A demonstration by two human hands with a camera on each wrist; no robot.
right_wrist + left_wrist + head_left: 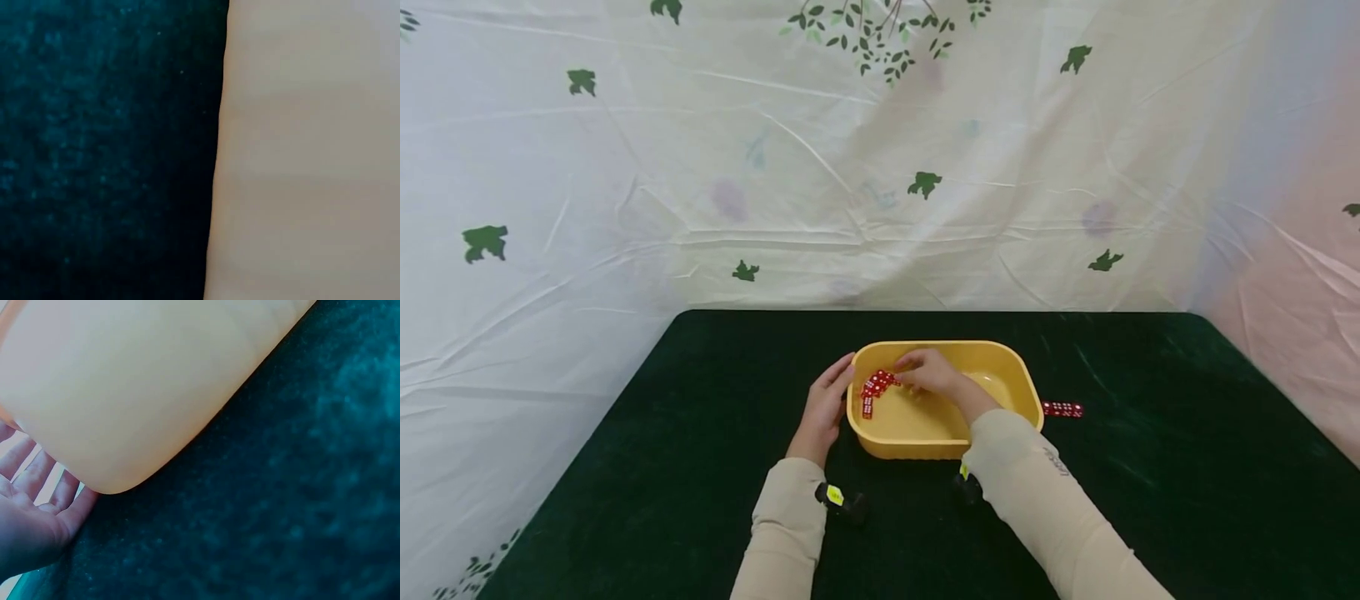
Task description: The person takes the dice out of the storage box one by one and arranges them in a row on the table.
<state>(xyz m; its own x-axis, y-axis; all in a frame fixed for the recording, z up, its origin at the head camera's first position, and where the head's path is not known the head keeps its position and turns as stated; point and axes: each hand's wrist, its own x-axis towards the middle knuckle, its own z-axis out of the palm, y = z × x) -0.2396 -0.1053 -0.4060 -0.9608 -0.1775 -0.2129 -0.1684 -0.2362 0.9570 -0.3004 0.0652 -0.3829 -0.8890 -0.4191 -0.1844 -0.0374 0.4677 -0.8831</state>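
A yellow plastic basin (917, 450) stands on the dark green cloth. Several red dice with white pips (877, 385) lie inside, toward its left end. The left hand (826, 408) rests against the basin's left outer wall, its fingertips by the rim. In the left wrist view, the fingers of this hand (37, 494) stretch along the wall, fairly straight. The right hand (934, 374) reaches down into the basin, with curled fingers and the fingertips at a red die beside the others. The right wrist view shows only the basin's outer wall (306, 150) and the cloth; no fingers appear there.
A short row of red dice (1063, 409) lies on the cloth just right of the basin. The dark green table (647, 500) reaches back to a pale hanging curtain (820, 167) with green leaf prints. Both wrists carry small black cameras (850, 504).
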